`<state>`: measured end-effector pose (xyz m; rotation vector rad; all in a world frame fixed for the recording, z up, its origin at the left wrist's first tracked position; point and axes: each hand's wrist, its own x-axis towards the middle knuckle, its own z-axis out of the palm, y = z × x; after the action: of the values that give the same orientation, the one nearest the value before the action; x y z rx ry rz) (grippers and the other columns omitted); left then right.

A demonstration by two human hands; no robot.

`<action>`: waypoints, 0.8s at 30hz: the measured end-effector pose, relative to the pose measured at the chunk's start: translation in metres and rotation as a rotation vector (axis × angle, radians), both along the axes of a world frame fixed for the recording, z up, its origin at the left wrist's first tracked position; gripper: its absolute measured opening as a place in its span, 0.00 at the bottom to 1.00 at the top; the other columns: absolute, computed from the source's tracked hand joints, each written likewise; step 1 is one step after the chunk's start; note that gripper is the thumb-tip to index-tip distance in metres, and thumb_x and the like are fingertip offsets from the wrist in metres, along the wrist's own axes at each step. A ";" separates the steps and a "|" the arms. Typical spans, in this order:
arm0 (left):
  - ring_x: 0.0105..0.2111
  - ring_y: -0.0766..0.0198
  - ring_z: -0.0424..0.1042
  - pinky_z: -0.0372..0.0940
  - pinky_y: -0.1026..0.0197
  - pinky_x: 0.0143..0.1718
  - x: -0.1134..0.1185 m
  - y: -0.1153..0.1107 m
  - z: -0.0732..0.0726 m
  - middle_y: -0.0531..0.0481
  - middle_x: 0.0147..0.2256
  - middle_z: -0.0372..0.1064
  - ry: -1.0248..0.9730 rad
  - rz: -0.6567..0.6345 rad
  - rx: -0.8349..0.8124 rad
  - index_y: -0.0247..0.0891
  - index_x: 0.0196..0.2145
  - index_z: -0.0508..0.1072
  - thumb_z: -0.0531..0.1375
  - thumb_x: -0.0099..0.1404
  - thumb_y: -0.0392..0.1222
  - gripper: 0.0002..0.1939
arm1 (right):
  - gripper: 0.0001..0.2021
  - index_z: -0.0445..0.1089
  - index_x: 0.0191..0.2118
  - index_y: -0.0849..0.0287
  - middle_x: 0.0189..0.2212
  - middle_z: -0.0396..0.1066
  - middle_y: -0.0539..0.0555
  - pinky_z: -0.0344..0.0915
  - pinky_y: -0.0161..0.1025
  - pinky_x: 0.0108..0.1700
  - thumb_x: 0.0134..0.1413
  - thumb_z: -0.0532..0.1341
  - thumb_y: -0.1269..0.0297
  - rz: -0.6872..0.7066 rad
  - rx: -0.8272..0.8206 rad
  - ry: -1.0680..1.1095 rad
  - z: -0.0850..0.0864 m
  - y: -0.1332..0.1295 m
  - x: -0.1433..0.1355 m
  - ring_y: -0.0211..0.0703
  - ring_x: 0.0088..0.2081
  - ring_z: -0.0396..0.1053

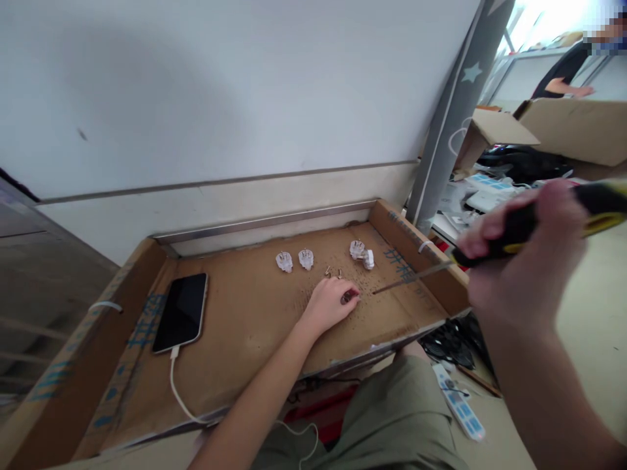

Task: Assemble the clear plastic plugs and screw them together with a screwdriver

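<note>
My right hand is wrapped round the black and yellow handle of a screwdriver, raised at the right. Its long thin shaft slopes down leftward to the cardboard, the tip close to my left hand. On the cardboard my left hand is curled, with fingers closed round something small and mostly hidden. Just behind it lie two small metal pins. Farther back are two clear plug pieces with prongs, a left one and a right one. To their right, another clear plug piece touches a white plug.
The cardboard-lined tray has raised sides and stands against a white wall. A phone with a white cable lies at its left. A grey post rises at the right. Below lies a power strip. Another person is beyond open boxes.
</note>
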<state>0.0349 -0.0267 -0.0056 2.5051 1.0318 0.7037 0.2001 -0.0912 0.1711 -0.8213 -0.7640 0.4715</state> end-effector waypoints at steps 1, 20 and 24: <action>0.38 0.60 0.68 0.59 0.57 0.41 0.000 0.000 0.000 0.54 0.35 0.73 0.003 -0.001 0.010 0.42 0.35 0.72 0.58 0.61 0.40 0.04 | 0.12 0.56 0.24 0.59 0.15 0.49 0.45 0.44 0.31 0.16 0.51 0.55 0.58 -0.044 0.048 -0.021 0.004 -0.003 -0.001 0.27 0.15 0.50; 0.16 0.70 0.52 0.55 0.67 0.25 -0.012 0.008 0.005 0.60 0.14 0.45 -0.468 0.310 -0.086 0.38 0.26 0.71 0.51 0.60 0.30 0.11 | 0.14 0.54 0.22 0.59 0.11 0.51 0.43 0.45 0.33 0.13 0.44 0.56 0.54 0.014 0.031 -0.108 0.006 -0.006 -0.023 0.30 0.12 0.47; 0.15 0.70 0.54 0.50 0.67 0.22 -0.011 0.002 0.008 0.60 0.14 0.50 -0.333 0.205 -0.162 0.41 0.34 0.73 0.48 0.65 0.36 0.13 | 0.14 0.55 0.23 0.59 0.11 0.51 0.44 0.44 0.32 0.12 0.45 0.57 0.55 0.040 0.057 -0.103 0.006 -0.004 -0.023 0.30 0.12 0.48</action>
<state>0.0242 -0.0251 0.0027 2.0747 1.1747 1.0123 0.1774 -0.0957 0.1767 -0.7829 -0.8870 0.4436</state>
